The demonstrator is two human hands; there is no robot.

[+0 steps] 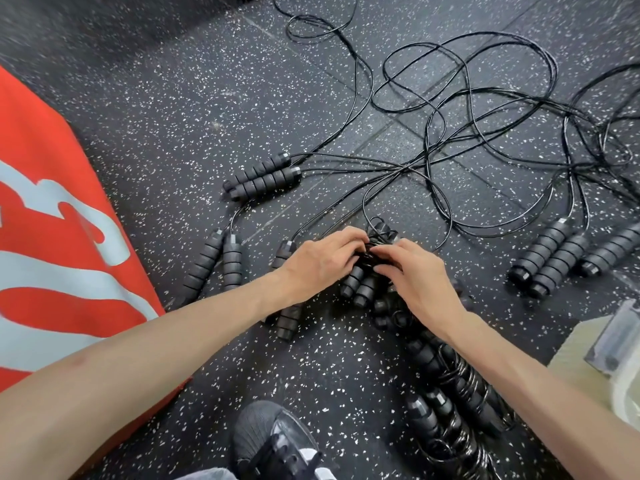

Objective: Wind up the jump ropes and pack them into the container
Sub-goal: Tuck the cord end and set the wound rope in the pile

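Both hands work on one black jump rope [363, 285] lying on the speckled floor, its two foam handles side by side and its cord wound round them. My left hand [322, 261] grips the wound cord from the left. My right hand [412, 275] pinches the cord from the right, fingertips meeting the left hand's. Wound-up ropes [450, 403] lie in a pile under my right forearm. Loose ropes sprawl beyond: a handle pair [261, 176] at centre, another pair [216, 259] at left, three handles [568, 258] at right. A clear container [620, 344] shows at the right edge.
A red pad with pale lettering [59, 230] fills the left side. Tangled black cords [467, 109] cover the floor at the upper right. My dark shoe [273, 441] is at the bottom centre. One more handle [289, 318] lies under my left wrist.
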